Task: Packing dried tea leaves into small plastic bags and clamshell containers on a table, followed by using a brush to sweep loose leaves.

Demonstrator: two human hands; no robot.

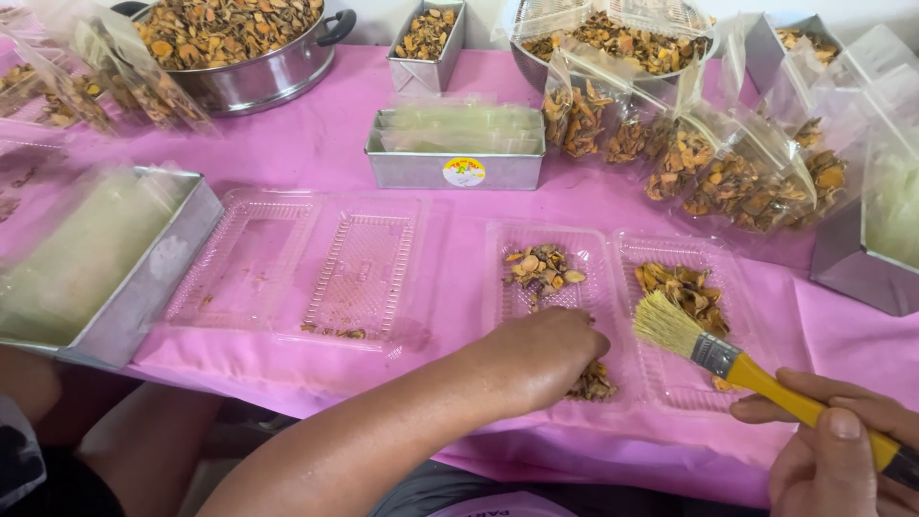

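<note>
Pinching dried orange-brown pieces [592, 383] in the clear plastic tray [613, 251], left hand [555, 347] half-curled; right hand [831, 461] grips the yellow-handled brush [756, 375].

On the pink-clothed table [316, 144], an empty clear plastic hinged tray [297, 268] lies left of another clear plastic tray [622, 316] holding dried orange-brown pieces [541, 268]; a rectangular metal tin [456, 158] sits behind, seemingly stacked with bags.

2 hands [546, 349], 1 yellow-handled brush [737, 366], 2 clear hinged trays [297, 268], 2 steel pots [251, 53].
</note>
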